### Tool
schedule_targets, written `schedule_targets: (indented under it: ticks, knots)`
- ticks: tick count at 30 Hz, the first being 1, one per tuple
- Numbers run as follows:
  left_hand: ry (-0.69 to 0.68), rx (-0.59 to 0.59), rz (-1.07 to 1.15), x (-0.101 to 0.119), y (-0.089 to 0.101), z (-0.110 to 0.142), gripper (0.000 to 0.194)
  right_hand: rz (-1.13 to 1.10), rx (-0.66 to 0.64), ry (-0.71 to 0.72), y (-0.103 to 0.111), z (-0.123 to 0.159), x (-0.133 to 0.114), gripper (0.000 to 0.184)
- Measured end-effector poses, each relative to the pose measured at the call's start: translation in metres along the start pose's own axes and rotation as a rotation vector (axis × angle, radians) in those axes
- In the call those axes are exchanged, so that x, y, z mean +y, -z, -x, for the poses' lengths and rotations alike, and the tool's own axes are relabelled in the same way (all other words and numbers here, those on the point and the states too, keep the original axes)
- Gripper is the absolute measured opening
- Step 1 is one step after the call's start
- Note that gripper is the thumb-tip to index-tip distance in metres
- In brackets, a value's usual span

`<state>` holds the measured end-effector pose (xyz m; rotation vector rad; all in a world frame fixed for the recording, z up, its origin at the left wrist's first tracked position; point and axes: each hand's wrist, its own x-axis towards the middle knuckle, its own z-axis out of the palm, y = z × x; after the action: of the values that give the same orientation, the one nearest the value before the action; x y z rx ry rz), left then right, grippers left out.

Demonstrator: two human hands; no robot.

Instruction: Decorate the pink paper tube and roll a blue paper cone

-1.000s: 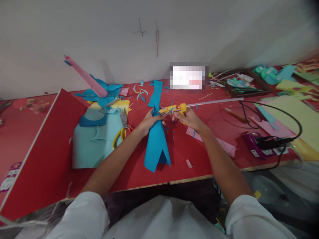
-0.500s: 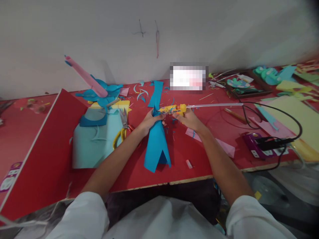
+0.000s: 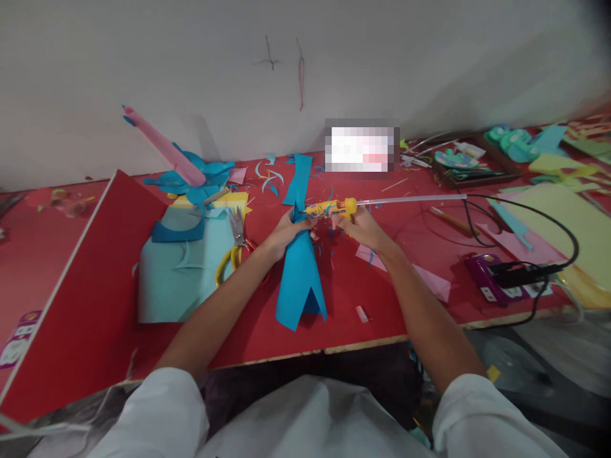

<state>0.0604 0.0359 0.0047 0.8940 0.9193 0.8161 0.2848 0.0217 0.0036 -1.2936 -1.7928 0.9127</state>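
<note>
My left hand is closed on a folded piece of blue paper, whose lower end spreads into two flaps over the red table. In my right hand is a yellow glue gun, its fingers wrapped round the handle. The gun's nozzle points left and meets the upper part of the blue paper beside my left thumb. A long clear glue stick sticks out of the gun's back to the right. Yellow-handled scissors lie left of my left hand.
A pink paper tube on blue petals stands at the back left. A red board leans at left. At right are a purple power strip with a black cable, a dark tray and paper sheets. An eraser lies near the table's front edge.
Almost nothing differs. Both hands keep their place with the glue gun at the blue paper; the right-hand fingers and the rear of the gun have shifted very slightly.
</note>
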Motion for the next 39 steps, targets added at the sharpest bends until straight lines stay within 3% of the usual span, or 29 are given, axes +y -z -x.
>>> schedule_targets:
  ticks: [10,22,28,36,39]
  knots:
    - [-0.004,-0.026,0.022,0.003,-0.003,0.003,0.058,0.008,0.009,0.006,0.002,-0.002,0.000,0.060]
    - [0.003,-0.021,-0.012,0.002,-0.001,0.002,0.052,-0.046,-0.027,0.017,0.001,0.004,-0.007,0.071]
    - [-0.005,-0.022,-0.007,0.001,0.000,0.002,0.052,-0.101,-0.014,-0.001,0.000,0.003,-0.002,0.064]
    - [-0.008,-0.029,0.015,0.001,0.000,0.001,0.056,-0.289,-0.024,-0.062,0.013,0.016,-0.023,0.061]
    - [-0.023,-0.063,0.032,-0.001,0.001,0.000,0.060,-0.235,-0.025,-0.083,0.018,0.025,-0.025,0.057]
